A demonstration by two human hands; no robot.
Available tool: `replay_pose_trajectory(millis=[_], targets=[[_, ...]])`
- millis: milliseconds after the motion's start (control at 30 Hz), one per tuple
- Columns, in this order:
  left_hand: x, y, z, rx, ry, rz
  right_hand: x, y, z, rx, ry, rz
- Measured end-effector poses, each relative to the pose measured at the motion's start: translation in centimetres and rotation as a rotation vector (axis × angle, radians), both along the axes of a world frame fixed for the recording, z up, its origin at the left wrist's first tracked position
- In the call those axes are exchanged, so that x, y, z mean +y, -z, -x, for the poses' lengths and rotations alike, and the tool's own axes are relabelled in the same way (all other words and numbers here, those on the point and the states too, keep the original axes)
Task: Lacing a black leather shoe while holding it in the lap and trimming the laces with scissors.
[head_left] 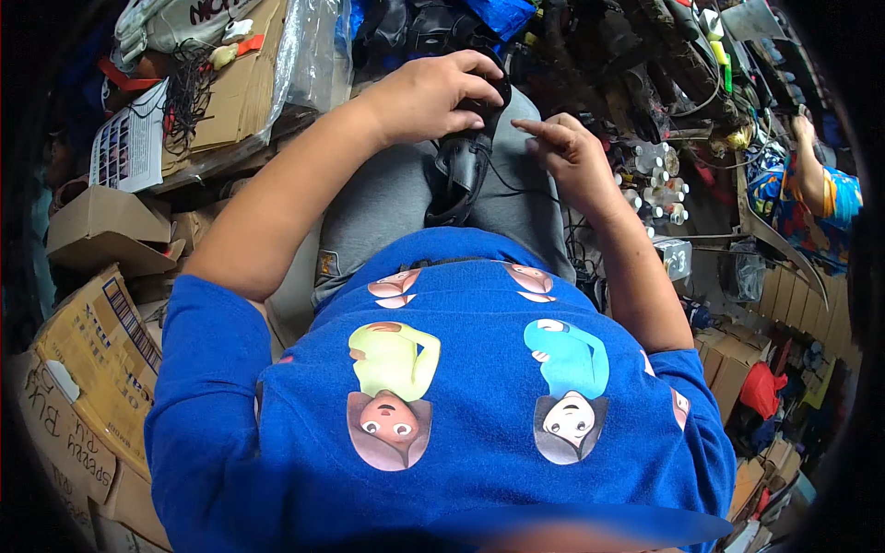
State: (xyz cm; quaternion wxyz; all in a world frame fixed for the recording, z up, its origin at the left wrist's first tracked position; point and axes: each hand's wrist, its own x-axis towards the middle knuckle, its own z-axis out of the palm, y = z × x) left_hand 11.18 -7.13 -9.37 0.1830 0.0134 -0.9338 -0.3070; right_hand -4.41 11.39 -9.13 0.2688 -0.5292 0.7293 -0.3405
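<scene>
Seated person in a blue sweater printed with cartoon figures fills the lower half of the view; grey trousers cover the lap above it. Cardboard boxes stacked at the person's left, 1 flat carton further up beside a clear plastic bag. A cluttered heap of dark tools and parts runs along the top right, with a cluster of small white bottles just below it. Another person's arm in a bright patterned sleeve shows at the far right, well apart from the work. On the lap between the knees lies a black leather piece, strap-like, long and narrow, pointing away from the body. Left hand rests on the far end of the black leather piece, fingers curled over and pressing it down, clasping its top. Right hand hovers just beside the piece, released, index finger extended toward it, not clearly touching. A thin dark thread trails from the piece toward the right hand; whether the fingers pinch it cannot be told.
</scene>
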Motion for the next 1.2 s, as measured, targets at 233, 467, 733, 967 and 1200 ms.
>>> replay_pose_trajectory(millis=[233,467,733,967,1200], targets=[[-0.9,-0.1,2.1,-0.159,0.025,0.032,-1.2,0.4,-0.9,0.09,-0.015,-0.04],[-1.8,-0.1,3.6,-0.324,0.14,-0.059,-2.2,0.7,-0.8,0.149,-0.044,-0.064],[-2.9,1.0,3.8,-0.368,0.246,-0.244,-2.6,0.4,-0.8,0.197,-0.113,-0.119],[-3.1,0.9,3.7,-0.546,0.306,-0.293,-2.9,-0.1,-1.0,0.31,-0.148,-0.125],[-3.0,1.3,3.1,-0.494,0.282,-0.304,-2.8,0.6,-2.1,0.334,-0.097,-0.119]])
